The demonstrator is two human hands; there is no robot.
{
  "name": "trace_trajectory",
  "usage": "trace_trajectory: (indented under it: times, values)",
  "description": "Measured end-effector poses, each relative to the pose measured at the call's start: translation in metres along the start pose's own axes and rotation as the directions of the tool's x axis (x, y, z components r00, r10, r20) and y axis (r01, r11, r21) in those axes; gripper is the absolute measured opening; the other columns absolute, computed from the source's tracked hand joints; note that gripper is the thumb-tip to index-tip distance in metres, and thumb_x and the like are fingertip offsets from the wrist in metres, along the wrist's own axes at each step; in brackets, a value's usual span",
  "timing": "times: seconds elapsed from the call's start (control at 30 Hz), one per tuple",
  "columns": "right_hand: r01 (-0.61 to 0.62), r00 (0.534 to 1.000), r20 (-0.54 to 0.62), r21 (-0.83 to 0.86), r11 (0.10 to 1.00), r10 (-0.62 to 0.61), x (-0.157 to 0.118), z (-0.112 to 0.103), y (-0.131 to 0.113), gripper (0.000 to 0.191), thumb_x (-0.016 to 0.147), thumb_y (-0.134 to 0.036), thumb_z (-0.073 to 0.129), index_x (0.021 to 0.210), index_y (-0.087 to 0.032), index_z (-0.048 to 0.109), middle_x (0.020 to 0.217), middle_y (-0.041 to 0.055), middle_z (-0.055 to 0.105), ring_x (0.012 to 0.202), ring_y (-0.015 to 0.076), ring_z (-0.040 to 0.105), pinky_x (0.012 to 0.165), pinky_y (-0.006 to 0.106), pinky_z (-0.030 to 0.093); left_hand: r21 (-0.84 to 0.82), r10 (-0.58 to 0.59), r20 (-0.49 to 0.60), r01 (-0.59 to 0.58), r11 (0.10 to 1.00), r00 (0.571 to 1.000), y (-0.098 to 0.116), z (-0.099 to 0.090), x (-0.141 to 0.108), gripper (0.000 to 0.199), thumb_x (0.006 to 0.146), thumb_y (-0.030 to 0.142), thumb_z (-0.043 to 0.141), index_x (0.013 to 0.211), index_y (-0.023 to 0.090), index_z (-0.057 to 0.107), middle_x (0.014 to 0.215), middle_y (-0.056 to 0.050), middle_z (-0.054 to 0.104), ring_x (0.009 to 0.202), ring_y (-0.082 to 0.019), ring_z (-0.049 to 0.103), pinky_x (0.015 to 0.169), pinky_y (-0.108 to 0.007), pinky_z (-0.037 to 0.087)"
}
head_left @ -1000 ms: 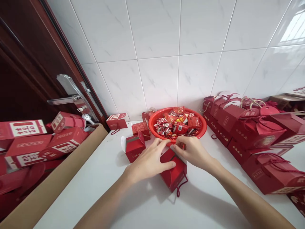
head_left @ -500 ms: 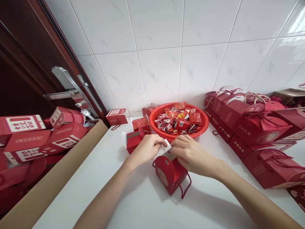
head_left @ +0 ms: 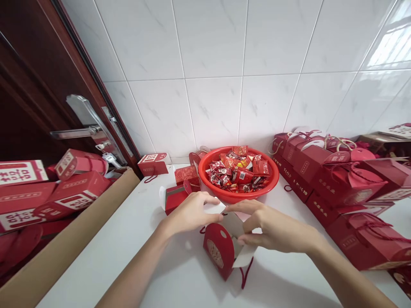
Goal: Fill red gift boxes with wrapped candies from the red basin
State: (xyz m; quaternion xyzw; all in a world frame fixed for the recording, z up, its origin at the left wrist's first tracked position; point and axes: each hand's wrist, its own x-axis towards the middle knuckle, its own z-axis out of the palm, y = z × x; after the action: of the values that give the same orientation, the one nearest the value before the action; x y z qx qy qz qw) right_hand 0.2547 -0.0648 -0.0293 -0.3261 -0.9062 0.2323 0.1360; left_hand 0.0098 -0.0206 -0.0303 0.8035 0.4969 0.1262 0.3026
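Observation:
A small red gift box (head_left: 220,250) with a dark red cord handle stands on the white tabletop, its top opened out and its pale inside showing. My left hand (head_left: 192,214) pinches a white flap at the box's far left side between thumb and fingers. My right hand (head_left: 274,229) is at the right side, thumb and fingers closed on the opposite flap, which is folded outward. Just behind sits a red plastic basket (head_left: 274,184) full of red-wrapped sweets (head_left: 242,169). Another opened red box (head_left: 175,199) lies beyond my left hand.
Closed red gift boxes (head_left: 321,171) are stacked along the right. More fill a cardboard carton (head_left: 80,222) at the left, beside a dark door with a metal handle (head_left: 75,131). A small red box (head_left: 154,164) stands by the tiled wall (head_left: 215,115).
The box's top has been opened: its lid flaps now spread apart and the inside shows. My right hand has moved slightly right and down with its flap. The view has tilted up slightly.

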Motion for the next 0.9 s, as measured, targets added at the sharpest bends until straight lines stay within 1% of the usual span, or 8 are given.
trace_trajectory:
  times: [0.07, 0.2, 0.33, 0.5, 0.57, 0.67, 0.77, 0.9]
  values:
    - [-0.075, 0.997, 0.022, -0.074, 0.994, 0.077, -0.003, -0.002, -0.003, 0.015, 0.085, -0.036, 0.074, 0.086, -0.021, 0.077, 0.144, 0.0080, 0.056, 0.128, 0.0307, 0.054, 0.100, 0.039, 0.046, 0.046, -0.002, 0.103, -0.003, 0.999, 0.995, -0.002, -0.005, -0.002, 0.063, 0.071, 0.062, 0.073, 0.120, 0.022, 0.073, 0.109, -0.007, 0.072, 0.097, -0.028, 0.067, 0.075, -0.030, 0.049]
    - [-0.221, 0.968, 0.083, -0.168, 0.961, 0.237, -0.008, -0.003, -0.011, 0.049, 0.075, -0.048, 0.082, 0.115, -0.022, 0.071, 0.132, 0.0121, 0.062, 0.123, 0.0347, 0.055, 0.103, 0.045, 0.043, 0.118, 0.019, 0.309, -0.058, 0.991, 0.951, -0.003, -0.016, -0.010, 0.100, 0.058, 0.065, 0.083, 0.146, 0.025, 0.053, 0.132, -0.009, 0.064, 0.120, -0.034, 0.059, 0.094, -0.034, 0.049]
    - [-0.277, 0.948, 0.106, -0.187, 0.942, 0.300, -0.011, 0.002, -0.011, 0.069, 0.073, -0.056, 0.081, 0.130, -0.021, 0.063, 0.141, 0.0153, 0.056, 0.128, 0.0380, 0.052, 0.107, 0.048, 0.038, 0.132, 0.057, 0.421, -0.123, 0.984, 0.905, -0.010, -0.014, -0.011, 0.122, 0.052, 0.065, 0.087, 0.156, 0.029, 0.035, 0.149, -0.010, 0.053, 0.137, -0.039, 0.047, 0.107, -0.039, 0.044]
    - [-0.335, 0.931, 0.076, -0.213, 0.918, 0.357, -0.007, 0.002, -0.001, 0.068, 0.074, -0.052, 0.080, 0.133, -0.023, 0.061, 0.138, 0.0139, 0.060, 0.125, 0.0369, 0.056, 0.105, 0.046, 0.040, 0.082, 0.073, 0.421, -0.118, 0.990, 0.904, -0.021, -0.001, 0.001, 0.117, 0.067, 0.067, 0.078, 0.161, 0.034, 0.016, 0.165, -0.006, 0.030, 0.148, -0.038, 0.033, 0.116, -0.043, 0.035]
    - [-0.346, 0.926, 0.070, -0.240, 0.907, 0.372, -0.006, -0.003, 0.001, 0.067, 0.074, -0.051, 0.080, 0.132, -0.022, 0.062, 0.139, 0.0141, 0.060, 0.129, 0.0374, 0.053, 0.108, 0.046, 0.038, 0.057, 0.108, 0.407, -0.143, 0.988, 0.907, -0.023, 0.003, 0.006, 0.110, 0.073, 0.066, 0.074, 0.160, 0.038, 0.013, 0.165, -0.004, 0.031, 0.147, -0.035, 0.036, 0.116, -0.042, 0.035]
    - [-0.319, 0.942, 0.024, -0.250, 0.914, 0.336, -0.009, -0.015, 0.002, 0.058, 0.077, -0.049, 0.078, 0.127, -0.022, 0.066, 0.138, 0.0129, 0.062, 0.131, 0.0361, 0.053, 0.107, 0.044, 0.040, 0.110, 0.113, 0.312, -0.154, 0.982, 0.943, -0.020, 0.009, 0.008, 0.102, 0.074, 0.067, 0.072, 0.159, 0.041, 0.021, 0.158, -0.003, 0.044, 0.139, -0.036, 0.047, 0.109, -0.040, 0.042]
    - [-0.302, 0.952, -0.113, -0.220, 0.928, 0.283, -0.018, -0.030, 0.005, 0.042, 0.083, -0.044, 0.072, 0.120, -0.023, 0.069, 0.123, 0.0113, 0.071, 0.115, 0.0322, 0.063, 0.095, 0.039, 0.049, 0.212, 0.101, 0.231, -0.152, 0.965, 0.968, -0.015, 0.010, 0.005, 0.098, 0.072, 0.069, 0.072, 0.156, 0.044, 0.028, 0.150, -0.002, 0.053, 0.130, -0.035, 0.055, 0.101, -0.038, 0.046]
    - [-0.302, 0.901, -0.356, -0.106, 0.947, 0.248, -0.024, -0.050, 0.022, 0.028, 0.089, -0.045, 0.061, 0.100, -0.021, 0.072, 0.099, 0.0089, 0.076, 0.090, 0.0249, 0.070, 0.081, 0.034, 0.051, 0.278, 0.102, 0.180, -0.150, 0.949, 0.978, -0.006, -0.004, -0.001, 0.090, 0.070, 0.068, 0.073, 0.150, 0.040, 0.044, 0.146, -0.003, 0.058, 0.128, -0.035, 0.057, 0.100, -0.038, 0.047]
